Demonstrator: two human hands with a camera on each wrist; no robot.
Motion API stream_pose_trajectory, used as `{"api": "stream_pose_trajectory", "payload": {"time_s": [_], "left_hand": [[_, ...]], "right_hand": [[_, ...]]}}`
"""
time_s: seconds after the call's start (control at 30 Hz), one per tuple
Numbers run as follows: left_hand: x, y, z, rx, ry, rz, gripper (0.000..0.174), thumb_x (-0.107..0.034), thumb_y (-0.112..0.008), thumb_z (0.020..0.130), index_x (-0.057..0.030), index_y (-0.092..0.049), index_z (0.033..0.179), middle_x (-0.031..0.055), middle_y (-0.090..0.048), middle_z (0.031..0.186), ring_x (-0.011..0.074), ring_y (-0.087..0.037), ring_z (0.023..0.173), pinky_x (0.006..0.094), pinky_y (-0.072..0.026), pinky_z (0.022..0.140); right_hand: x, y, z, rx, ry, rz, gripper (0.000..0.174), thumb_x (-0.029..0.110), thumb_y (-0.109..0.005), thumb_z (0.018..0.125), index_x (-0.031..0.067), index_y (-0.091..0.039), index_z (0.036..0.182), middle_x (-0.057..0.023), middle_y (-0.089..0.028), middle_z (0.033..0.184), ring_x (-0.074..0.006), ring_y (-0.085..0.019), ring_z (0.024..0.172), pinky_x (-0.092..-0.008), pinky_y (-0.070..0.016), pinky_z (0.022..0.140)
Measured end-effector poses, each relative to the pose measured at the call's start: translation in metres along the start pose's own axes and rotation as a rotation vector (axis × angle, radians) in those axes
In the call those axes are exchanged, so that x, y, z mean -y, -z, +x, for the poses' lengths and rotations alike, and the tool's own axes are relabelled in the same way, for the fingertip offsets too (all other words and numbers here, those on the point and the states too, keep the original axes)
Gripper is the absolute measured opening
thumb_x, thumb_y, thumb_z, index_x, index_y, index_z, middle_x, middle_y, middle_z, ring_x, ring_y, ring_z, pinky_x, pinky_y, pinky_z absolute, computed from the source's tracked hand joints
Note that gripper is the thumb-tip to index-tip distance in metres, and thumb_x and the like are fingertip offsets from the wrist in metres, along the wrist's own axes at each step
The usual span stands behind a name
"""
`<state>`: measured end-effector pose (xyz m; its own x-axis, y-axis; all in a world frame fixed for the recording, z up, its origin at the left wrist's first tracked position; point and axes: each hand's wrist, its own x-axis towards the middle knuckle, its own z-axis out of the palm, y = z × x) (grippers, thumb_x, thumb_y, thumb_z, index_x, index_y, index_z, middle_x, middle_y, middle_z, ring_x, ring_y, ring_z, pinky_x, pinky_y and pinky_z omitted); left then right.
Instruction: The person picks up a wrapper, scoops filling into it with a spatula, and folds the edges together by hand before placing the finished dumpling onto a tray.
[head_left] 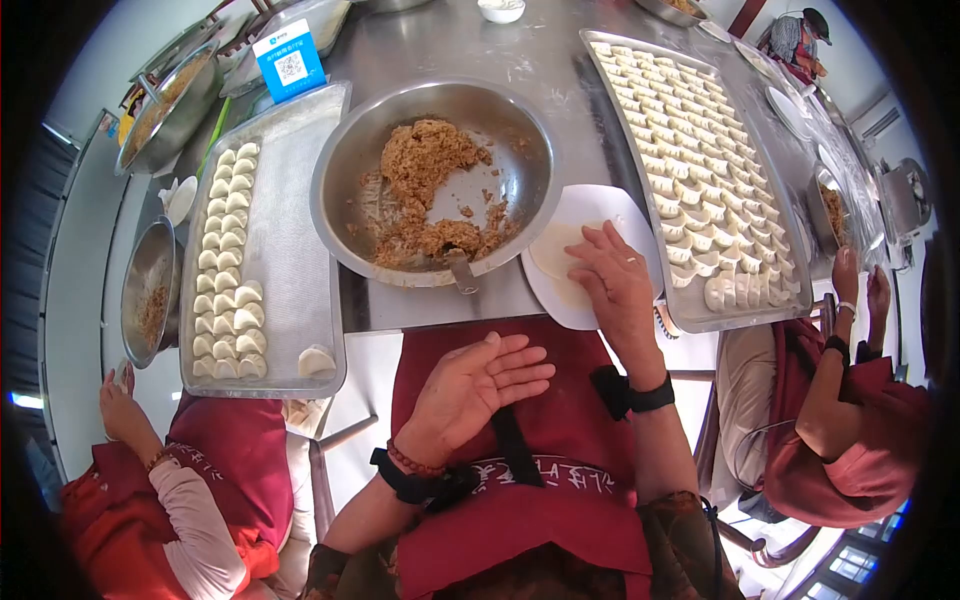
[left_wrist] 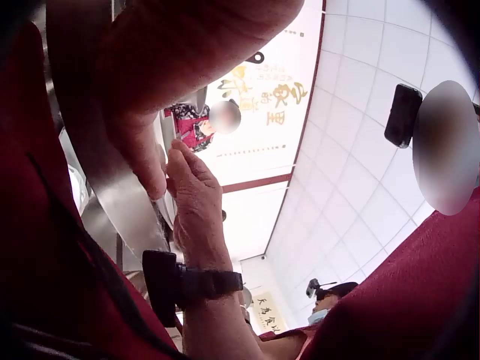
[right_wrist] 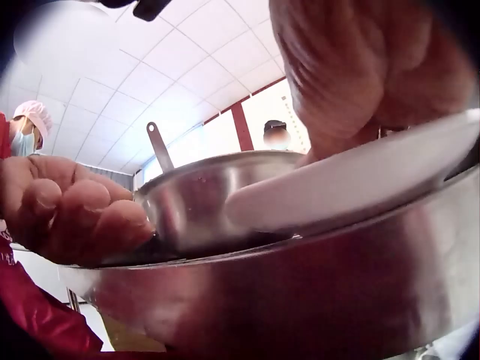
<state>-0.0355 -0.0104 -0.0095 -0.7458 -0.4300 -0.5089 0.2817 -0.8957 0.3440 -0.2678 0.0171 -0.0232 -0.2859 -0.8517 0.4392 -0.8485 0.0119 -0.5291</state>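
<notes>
A white plate (head_left: 555,297) at the table's front edge bears thin, pale round wrappers (head_left: 556,250). Over its right side is my right hand (head_left: 622,290), fingers bent slightly down at the wrappers; whether it grips one cannot be told. In the right wrist view this hand (right_wrist: 352,75) meets the plate (right_wrist: 352,187) from above. My left hand (head_left: 474,386) is palm up in front of the table, fingers extended, holding nothing. Left of the plate, a large steel bowl (head_left: 335,215) contains brown filling (head_left: 425,160), with a utensil handle (head_left: 463,272) at its near rim.
A tray (head_left: 300,250) with rows of dumplings lies left of the bowl; a fuller tray (head_left: 690,318) lies right of the plate. People in red aprons sit on both sides. A blue-and-white code sign (head_left: 290,65) stands behind the left tray.
</notes>
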Motion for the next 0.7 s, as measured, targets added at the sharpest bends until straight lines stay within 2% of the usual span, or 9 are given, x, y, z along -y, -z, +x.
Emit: {"api": "stream_pose_trajectory", "payload": {"time_s": [0.1,0.2,0.3,0.4,0.5,0.6,0.7], "left_hand": [[0.001,-0.001,-0.001,-0.006,0.000,-0.014,0.041,-0.025,-0.047,0.105,0.0101,-0.051,0.126,0.0278,-0.060,0.123,0.0420,-0.060,0.117,0.0508,-0.0507,0.102],[0.001,0.001,0.000,-0.010,0.006,0.023,0.043,-0.027,-0.043,0.106,0.0091,-0.050,0.129,0.0299,-0.055,0.132,0.0449,-0.053,0.126,0.0544,-0.0439,0.109],[0.001,0.002,0.000,-0.013,0.000,0.025,0.043,-0.027,-0.043,0.106,0.0093,-0.050,0.128,0.0300,-0.055,0.131,0.0446,-0.053,0.125,0.0545,-0.0446,0.108],[0.001,0.002,0.001,-0.007,-0.011,0.036,0.043,-0.027,-0.043,0.106,0.0094,-0.050,0.128,0.0301,-0.055,0.131,0.0447,-0.054,0.125,0.0545,-0.0450,0.108],[0.001,0.001,0.001,-0.008,-0.010,0.031,0.043,-0.027,-0.044,0.106,0.0094,-0.050,0.128,0.0302,-0.055,0.132,0.0444,-0.054,0.125,0.0544,-0.0457,0.107],[0.001,0.000,0.003,-0.004,-0.004,0.028,0.044,-0.028,-0.045,0.106,0.0095,-0.050,0.128,0.0302,-0.054,0.132,0.0438,-0.053,0.127,0.0540,-0.0447,0.108],[0.002,-0.003,0.004,0.030,0.001,0.007,0.048,-0.031,-0.047,0.105,0.0094,-0.049,0.130,0.0296,-0.053,0.134,0.0436,-0.051,0.128,0.0533,-0.0426,0.110]], "right_hand": [[-0.003,-0.003,0.003,0.056,0.028,-0.041,0.015,0.012,-0.071,0.084,0.0094,-0.070,0.098,-0.0096,-0.068,0.123,-0.0323,-0.054,0.130,-0.0445,-0.0388,0.104],[-0.009,-0.004,0.006,0.079,-0.019,-0.018,0.011,0.012,-0.069,0.085,0.0099,-0.071,0.096,-0.0098,-0.068,0.123,-0.0313,-0.055,0.129,-0.0439,-0.0386,0.104],[-0.017,-0.007,0.005,0.000,-0.146,0.293,0.008,0.012,-0.067,0.090,0.0084,-0.070,0.096,-0.0125,-0.067,0.125,-0.0289,-0.057,0.127,-0.0404,-0.0407,0.104],[-0.010,-0.001,0.006,-0.113,-0.472,0.850,0.013,0.015,-0.061,0.098,0.0048,-0.069,0.098,-0.0156,-0.067,0.125,-0.0266,-0.059,0.125,-0.0356,-0.0423,0.104],[-0.011,0.004,0.008,-0.280,-0.538,1.164,0.019,0.018,-0.057,0.102,0.0013,-0.066,0.103,-0.0165,-0.065,0.126,-0.0269,-0.059,0.123,-0.0348,-0.0439,0.105],[-0.005,0.010,0.005,-0.337,-0.438,1.474,0.024,0.023,-0.053,0.104,0.0023,-0.060,0.113,-0.0165,-0.061,0.131,-0.0304,-0.056,0.126,-0.0391,-0.0429,0.109],[0.019,0.016,0.000,-0.297,-0.574,1.882,0.031,0.032,-0.048,0.105,0.0053,-0.056,0.119,-0.0159,-0.055,0.137,-0.0338,-0.050,0.131,-0.0442,-0.0406,0.112]]}}
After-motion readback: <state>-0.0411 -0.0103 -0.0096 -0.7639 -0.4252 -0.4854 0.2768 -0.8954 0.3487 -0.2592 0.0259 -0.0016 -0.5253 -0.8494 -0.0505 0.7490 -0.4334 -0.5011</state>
